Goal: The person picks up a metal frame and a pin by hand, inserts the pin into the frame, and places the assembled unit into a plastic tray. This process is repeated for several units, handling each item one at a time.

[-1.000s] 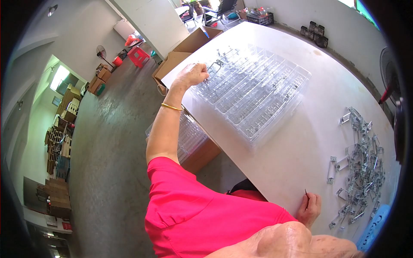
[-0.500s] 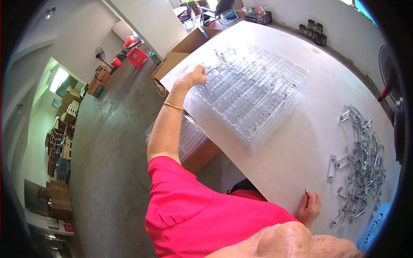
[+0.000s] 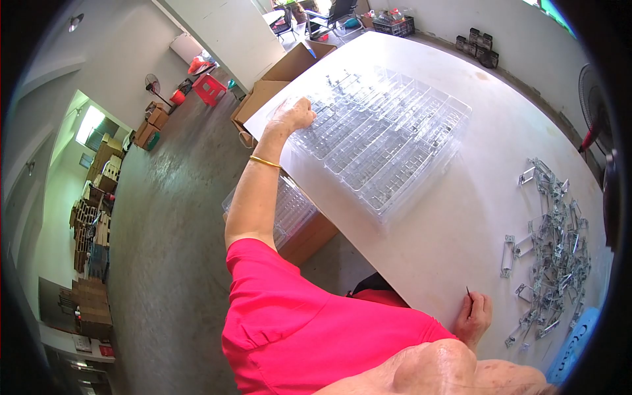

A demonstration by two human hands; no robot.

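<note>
My left hand (image 3: 299, 114), below a gold bangle (image 3: 264, 161), is at the left edge of a clear plastic tray (image 3: 385, 214) on the table. Its fingers are curled closed; whatever is in them is hidden. Rows of small metal parts (image 3: 395, 141) fill the tray's long compartments, with a few more lying on top at the far end. Near the table's front edge rests my right hand (image 3: 474, 317), fingers closed on a thin dark pointed tool (image 3: 468, 290) whose tip sticks up. To its right lies a loose pile of metal brackets (image 3: 553, 243).
The white table (image 3: 421, 263) has a blue plastic basket (image 3: 576, 345) at its right edge. Another clear tray (image 3: 289, 207) sits on a cardboard box below the left edge. An open carton (image 3: 270, 89) stands beyond the table, and a fan (image 3: 592, 108) is at the right.
</note>
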